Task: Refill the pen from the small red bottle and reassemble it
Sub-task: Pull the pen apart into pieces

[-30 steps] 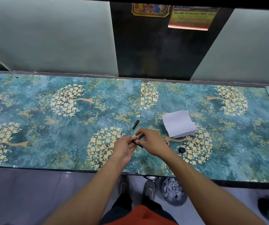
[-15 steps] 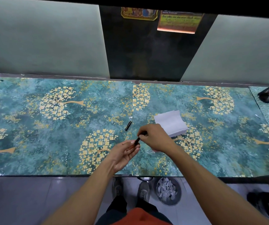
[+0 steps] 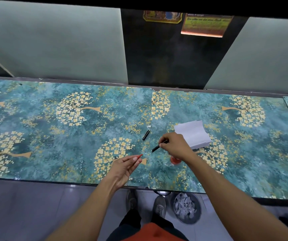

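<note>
paper [image 3: 192, 136] lay folded on the table [image 3: 52, 136]; just left of it the right hand [image 3: 176, 145] pinched the black pen barrel [image 3: 157, 147]. farther left the left hand [image 3: 124, 168] pinched a red-tipped refill [image 3: 138, 157]. the red bottle [image 3: 175, 160] stood below the paper, the pen cap [image 3: 146, 134] left of it. wall poster [image 3: 205, 23] writing was unreadable.

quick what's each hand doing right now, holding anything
Left hand: pinches a thin red-tipped pen part in its fingertips.
Right hand: grips the black pen barrel.

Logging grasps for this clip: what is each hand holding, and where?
Left hand pinches the thin red-tipped piece at its near end; right hand pinches the black pen part at its far end.
</note>
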`<act>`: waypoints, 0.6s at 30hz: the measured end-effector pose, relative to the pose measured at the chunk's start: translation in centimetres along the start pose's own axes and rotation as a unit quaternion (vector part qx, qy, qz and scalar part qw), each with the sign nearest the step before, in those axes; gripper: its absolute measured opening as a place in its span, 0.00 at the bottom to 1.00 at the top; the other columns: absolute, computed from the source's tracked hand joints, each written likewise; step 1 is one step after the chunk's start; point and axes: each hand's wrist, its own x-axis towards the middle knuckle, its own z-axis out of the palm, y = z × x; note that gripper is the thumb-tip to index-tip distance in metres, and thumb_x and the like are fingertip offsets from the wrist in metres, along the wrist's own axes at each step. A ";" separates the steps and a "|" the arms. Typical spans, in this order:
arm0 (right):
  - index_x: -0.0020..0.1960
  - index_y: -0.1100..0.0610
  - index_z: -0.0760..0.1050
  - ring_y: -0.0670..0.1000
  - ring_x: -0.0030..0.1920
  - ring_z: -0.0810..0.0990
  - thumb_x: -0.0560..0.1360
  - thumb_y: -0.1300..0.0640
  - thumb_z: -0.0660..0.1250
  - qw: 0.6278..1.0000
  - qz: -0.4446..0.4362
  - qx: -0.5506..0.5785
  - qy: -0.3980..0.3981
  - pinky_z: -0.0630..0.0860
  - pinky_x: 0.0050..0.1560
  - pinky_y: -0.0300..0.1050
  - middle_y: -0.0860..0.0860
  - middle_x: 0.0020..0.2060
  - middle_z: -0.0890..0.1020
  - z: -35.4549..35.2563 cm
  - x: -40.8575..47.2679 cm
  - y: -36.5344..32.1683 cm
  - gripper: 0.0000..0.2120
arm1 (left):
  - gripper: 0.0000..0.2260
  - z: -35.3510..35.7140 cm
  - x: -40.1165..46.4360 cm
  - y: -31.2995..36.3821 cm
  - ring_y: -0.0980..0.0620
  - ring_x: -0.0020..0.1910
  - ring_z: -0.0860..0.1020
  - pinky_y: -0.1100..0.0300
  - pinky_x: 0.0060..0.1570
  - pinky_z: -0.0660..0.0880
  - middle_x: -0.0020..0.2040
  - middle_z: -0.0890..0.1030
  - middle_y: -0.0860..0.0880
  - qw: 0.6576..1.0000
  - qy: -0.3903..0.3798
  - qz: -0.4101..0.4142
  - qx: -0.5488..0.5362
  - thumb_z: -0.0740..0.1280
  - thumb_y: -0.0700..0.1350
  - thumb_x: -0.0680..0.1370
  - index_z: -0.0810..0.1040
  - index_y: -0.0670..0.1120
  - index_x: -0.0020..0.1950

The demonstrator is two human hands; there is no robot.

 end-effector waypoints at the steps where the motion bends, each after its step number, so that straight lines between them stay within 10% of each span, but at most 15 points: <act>1: 0.47 0.54 0.85 0.48 0.44 0.81 0.77 0.58 0.71 0.999 -0.005 -0.032 -0.018 0.75 0.44 0.44 0.47 0.43 0.85 0.7 0.4 0.0 0.04 | 0.06 -0.2 -0.1 -0.1 0.46 0.43 0.87 0.61 0.43 0.84 0.48 0.85 0.35 1.000 0.008 0.004 -0.001 0.66 0.27 0.77 0.81 0.29 0.52; 10: 0.66 0.52 0.79 0.56 0.60 0.81 0.80 0.51 0.67 0.987 -0.026 -0.155 -0.019 0.79 0.57 0.54 0.53 0.61 0.83 4.2 1.1 -1.2 0.15 | 0.05 -0.5 -0.9 -0.1 0.47 0.40 0.87 0.62 0.43 0.84 0.43 0.85 0.36 0.999 0.029 0.030 0.023 0.66 0.28 0.77 0.81 0.30 0.51; 18: 0.44 0.54 0.84 0.42 0.35 0.84 0.78 0.56 0.72 0.992 -0.026 0.102 -0.062 0.79 0.41 0.42 0.48 0.35 0.85 2.7 -1.7 -0.5 0.05 | 0.04 4.2 -0.6 -1.5 0.49 0.37 0.86 0.64 0.39 0.83 0.40 0.86 0.39 0.997 -0.022 0.027 0.065 0.67 0.32 0.78 0.82 0.34 0.47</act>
